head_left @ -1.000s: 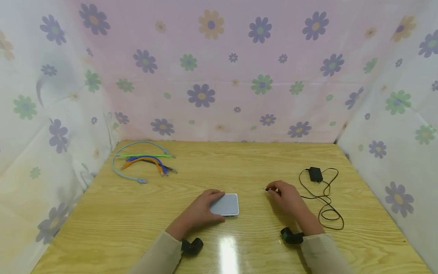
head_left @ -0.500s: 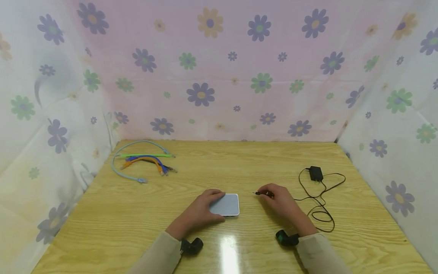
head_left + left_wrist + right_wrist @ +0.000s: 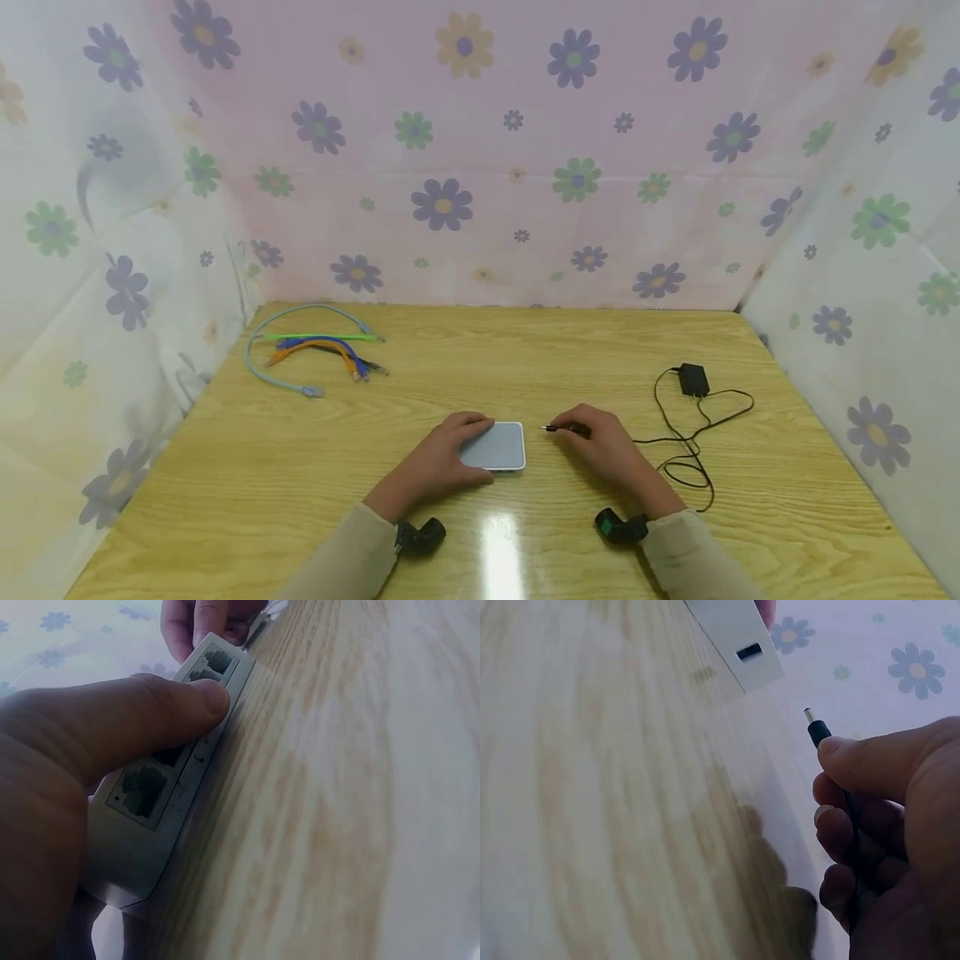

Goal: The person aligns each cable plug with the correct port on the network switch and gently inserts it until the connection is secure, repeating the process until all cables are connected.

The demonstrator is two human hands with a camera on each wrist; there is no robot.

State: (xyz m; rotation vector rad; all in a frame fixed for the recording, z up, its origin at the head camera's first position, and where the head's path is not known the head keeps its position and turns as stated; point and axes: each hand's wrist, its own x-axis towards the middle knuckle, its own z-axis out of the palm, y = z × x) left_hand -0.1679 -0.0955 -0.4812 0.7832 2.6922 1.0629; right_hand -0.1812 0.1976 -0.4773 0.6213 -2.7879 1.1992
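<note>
A small white network switch (image 3: 497, 446) with a grey top lies flat on the table. My left hand (image 3: 441, 463) grips it from the left, thumb over the row of ports (image 3: 142, 791) along its near side. My right hand (image 3: 603, 443) pinches the black barrel plug (image 3: 818, 729) of a power cord between thumb and fingers. The plug's metal tip points left, a short gap from the switch's right end. That end shows a dark rectangular opening (image 3: 749, 652). The cord (image 3: 686, 450) trails in loops to a black power adapter (image 3: 693, 380) at the right.
Several network cables lie at the back left: a light blue one (image 3: 262, 375), a green one (image 3: 322, 337), a blue one, an orange one and a dark one. Flower-patterned cloth (image 3: 480, 167) closes the table's back and both sides.
My right hand has moved left with the plug, bringing it closer to the switch. The cord's loops have been dragged left. My left hand and the switch stay in place.
</note>
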